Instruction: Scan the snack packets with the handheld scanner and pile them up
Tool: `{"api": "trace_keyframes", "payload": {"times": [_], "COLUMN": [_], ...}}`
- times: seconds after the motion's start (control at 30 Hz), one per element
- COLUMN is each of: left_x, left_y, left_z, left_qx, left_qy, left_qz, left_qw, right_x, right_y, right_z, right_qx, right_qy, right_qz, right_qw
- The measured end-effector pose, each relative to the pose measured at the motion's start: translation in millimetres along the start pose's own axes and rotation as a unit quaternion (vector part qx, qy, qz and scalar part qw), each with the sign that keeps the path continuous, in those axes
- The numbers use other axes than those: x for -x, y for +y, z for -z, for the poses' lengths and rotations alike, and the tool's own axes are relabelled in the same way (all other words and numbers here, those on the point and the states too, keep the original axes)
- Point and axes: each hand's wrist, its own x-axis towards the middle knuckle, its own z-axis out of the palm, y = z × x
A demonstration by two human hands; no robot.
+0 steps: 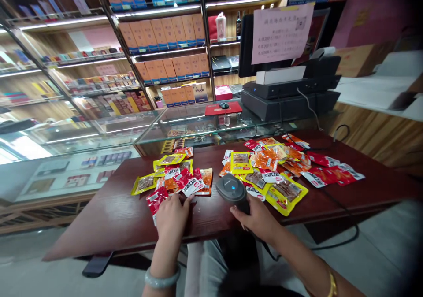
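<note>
My right hand (257, 217) is closed round the handle of a dark barcode scanner (231, 189) with a blue light on its head, held over the front of the brown table (109, 217). My left hand (172, 215) lies on the table with its fingers on a red snack packet (156, 199) at the near edge of the left pile of packets (175, 176). A larger pile of yellow, red and orange packets (280, 169) spreads to the right of the scanner.
A glass display counter (185, 125) runs behind the table, with a register, monitor and pink paper notice (280, 32) on it. Shelves of boxed goods (165, 37) fill the back wall. A black cable (343, 239) trails off the table's right side.
</note>
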Motion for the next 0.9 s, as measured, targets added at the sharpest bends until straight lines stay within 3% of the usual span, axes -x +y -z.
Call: {"api": "trace_keyframes", "payload": {"times": [0.13, 0.37, 0.6, 0.77, 0.9], "left_x": [-5.9, -32.1, -31.5, -24.7, -27.3], "left_y": [0.5, 16.5, 12.5, 20.7, 34.7], "left_z": [1.3, -0.3, -6.5, 1.3, -5.4], "left_qx": [-0.003, -0.004, 0.061, 0.05, -0.017], "left_qy": [0.0, -0.047, -0.044, 0.019, 0.08], "left_qz": [0.05, 0.056, 0.058, 0.065, 0.0], "left_qw": [0.999, 0.997, 0.995, 0.996, 0.997], "right_x": [2.2, 3.4, 7.5, 6.8, 4.9], "right_y": [0.3, -1.0, 3.3, 3.5, 3.5], "right_z": [-1.3, -7.3, -5.1, -2.9, -1.9], "right_qx": [-0.004, -0.02, -0.05, -0.038, -0.032], "right_qy": [-0.006, -0.001, -0.01, 0.0, 0.001], "right_qz": [0.008, 0.018, -0.009, -0.008, 0.017], "right_qw": [1.0, 1.0, 0.999, 0.999, 0.999]}}
